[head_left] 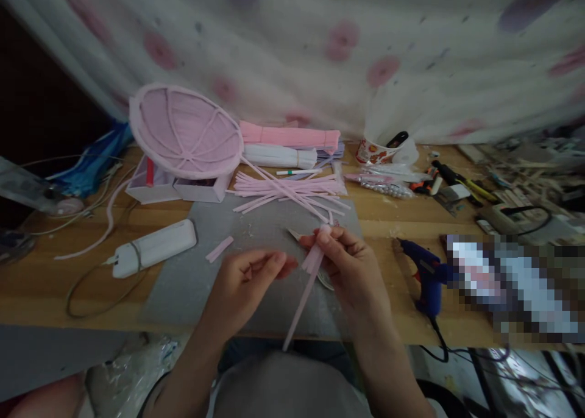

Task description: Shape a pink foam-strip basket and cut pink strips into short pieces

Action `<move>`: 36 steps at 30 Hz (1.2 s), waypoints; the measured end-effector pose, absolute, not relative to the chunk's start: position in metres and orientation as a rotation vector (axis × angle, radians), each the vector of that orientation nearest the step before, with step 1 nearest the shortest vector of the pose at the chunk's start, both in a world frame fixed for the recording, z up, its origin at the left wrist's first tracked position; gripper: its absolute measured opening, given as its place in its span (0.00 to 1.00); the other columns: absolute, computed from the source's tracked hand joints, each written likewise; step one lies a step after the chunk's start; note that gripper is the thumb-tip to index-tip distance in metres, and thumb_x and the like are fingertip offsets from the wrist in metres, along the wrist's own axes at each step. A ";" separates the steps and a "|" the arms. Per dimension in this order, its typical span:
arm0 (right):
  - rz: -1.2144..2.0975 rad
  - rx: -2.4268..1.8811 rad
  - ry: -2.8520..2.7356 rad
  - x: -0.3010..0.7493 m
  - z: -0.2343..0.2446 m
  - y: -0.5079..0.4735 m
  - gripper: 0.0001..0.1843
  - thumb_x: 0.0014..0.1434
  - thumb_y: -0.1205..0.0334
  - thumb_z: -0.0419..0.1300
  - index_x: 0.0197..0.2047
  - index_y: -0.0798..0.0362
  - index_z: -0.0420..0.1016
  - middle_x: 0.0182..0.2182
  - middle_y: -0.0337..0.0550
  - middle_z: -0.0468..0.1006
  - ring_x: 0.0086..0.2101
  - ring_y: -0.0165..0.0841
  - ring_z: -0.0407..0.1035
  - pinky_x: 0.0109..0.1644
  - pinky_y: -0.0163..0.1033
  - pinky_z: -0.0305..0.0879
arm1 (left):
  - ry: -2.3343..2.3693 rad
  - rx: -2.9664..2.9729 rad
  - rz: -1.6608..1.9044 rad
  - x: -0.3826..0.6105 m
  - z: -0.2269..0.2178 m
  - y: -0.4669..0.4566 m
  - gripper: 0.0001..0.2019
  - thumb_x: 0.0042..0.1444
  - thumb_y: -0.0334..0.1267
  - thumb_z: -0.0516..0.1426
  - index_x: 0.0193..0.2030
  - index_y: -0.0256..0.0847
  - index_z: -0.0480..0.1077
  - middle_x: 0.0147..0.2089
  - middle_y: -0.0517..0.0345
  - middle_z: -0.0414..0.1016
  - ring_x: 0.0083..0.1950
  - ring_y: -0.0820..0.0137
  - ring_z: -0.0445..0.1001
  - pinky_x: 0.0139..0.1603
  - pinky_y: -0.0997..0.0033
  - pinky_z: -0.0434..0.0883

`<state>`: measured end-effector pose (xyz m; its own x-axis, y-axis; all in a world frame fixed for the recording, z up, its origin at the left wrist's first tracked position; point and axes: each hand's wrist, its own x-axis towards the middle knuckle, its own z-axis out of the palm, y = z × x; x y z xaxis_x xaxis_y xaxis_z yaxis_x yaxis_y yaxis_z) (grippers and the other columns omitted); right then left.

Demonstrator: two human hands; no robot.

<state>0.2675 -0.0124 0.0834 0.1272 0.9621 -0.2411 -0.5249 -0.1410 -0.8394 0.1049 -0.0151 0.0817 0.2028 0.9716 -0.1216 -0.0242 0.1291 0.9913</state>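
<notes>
My right hand (351, 265) is closed around a small bundle of pale pink strips (307, 281) whose long stem slants down toward my lap. Just left of it, my left hand (249, 281) has its fingers curled and pinched together, the fingertips almost touching the bundle; I cannot make out anything in them. Both hands hover over a grey mat (192, 272). A pile of loose pink strips (287, 189) lies at the mat's far edge, and one short pink strip (219, 249) lies to the left.
A pink woven dish (185, 131) leans on small white boxes (178, 186) at the back left. Pink and white stacked rolls (287, 145) sit behind. A blue glue gun (425, 275) lies to the right, a white power strip (153, 247) to the left. Tools clutter the far right.
</notes>
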 end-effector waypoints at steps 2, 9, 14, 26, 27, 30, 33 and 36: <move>1.411 -1.016 -0.558 0.265 0.083 -0.012 0.18 0.38 0.51 0.78 0.27 0.50 0.79 0.25 0.38 0.84 0.26 0.29 0.77 0.30 0.30 0.70 | 1.077 1.228 0.950 0.107 0.081 -0.018 0.08 0.59 0.45 0.62 0.36 0.48 0.83 0.33 0.62 0.85 0.38 0.72 0.82 0.40 0.80 0.76; 1.362 -1.022 -0.567 0.258 0.083 -0.014 0.15 0.39 0.55 0.78 0.24 0.51 0.77 0.24 0.37 0.82 0.23 0.27 0.73 0.25 0.28 0.69 | 1.013 1.337 0.822 0.120 0.087 -0.014 0.15 0.65 0.49 0.55 0.43 0.46 0.81 0.36 0.61 0.84 0.37 0.68 0.82 0.42 0.71 0.77; 1.357 -1.070 -0.647 0.258 0.082 -0.014 0.14 0.42 0.55 0.76 0.24 0.52 0.76 0.19 0.32 0.75 0.17 0.24 0.65 0.16 0.27 0.60 | 0.934 1.388 0.693 0.119 0.091 -0.004 0.11 0.61 0.45 0.59 0.38 0.43 0.82 0.37 0.58 0.85 0.41 0.66 0.82 0.41 0.73 0.75; 1.299 -1.047 -0.879 0.263 0.072 -0.007 0.16 0.53 0.48 0.71 0.36 0.50 0.75 0.29 0.35 0.77 0.28 0.28 0.71 0.32 0.32 0.69 | 0.920 1.059 0.952 0.119 0.079 0.011 0.09 0.53 0.44 0.66 0.31 0.42 0.83 0.30 0.58 0.84 0.37 0.66 0.81 0.46 0.69 0.73; 1.225 -1.075 -0.924 0.263 0.069 -0.008 0.15 0.55 0.48 0.69 0.38 0.49 0.75 0.31 0.36 0.78 0.31 0.29 0.72 0.35 0.32 0.70 | 0.958 0.980 1.068 0.119 0.077 0.012 0.08 0.52 0.44 0.67 0.30 0.42 0.83 0.31 0.58 0.84 0.39 0.66 0.80 0.47 0.69 0.72; 1.131 -1.156 -1.093 0.257 0.065 -0.014 0.12 0.60 0.50 0.65 0.40 0.49 0.77 0.35 0.40 0.79 0.36 0.32 0.74 0.39 0.34 0.71 | 0.998 0.766 1.297 0.118 0.068 0.017 0.07 0.48 0.44 0.69 0.29 0.43 0.82 0.33 0.60 0.83 0.40 0.70 0.77 0.46 0.73 0.69; 1.202 -1.110 -1.219 0.246 0.066 -0.014 0.12 0.62 0.51 0.63 0.43 0.49 0.81 0.37 0.42 0.82 0.39 0.35 0.75 0.44 0.38 0.72 | 0.966 0.717 1.317 0.119 0.063 0.019 0.10 0.46 0.47 0.69 0.28 0.44 0.82 0.29 0.62 0.80 0.35 0.72 0.75 0.40 0.73 0.69; 1.304 -1.034 -1.179 0.234 0.070 -0.007 0.15 0.61 0.49 0.64 0.44 0.48 0.84 0.33 0.41 0.82 0.35 0.36 0.76 0.42 0.40 0.73 | 0.920 0.672 1.291 0.117 0.062 0.015 0.11 0.45 0.49 0.69 0.29 0.44 0.82 0.30 0.60 0.80 0.34 0.71 0.75 0.37 0.72 0.70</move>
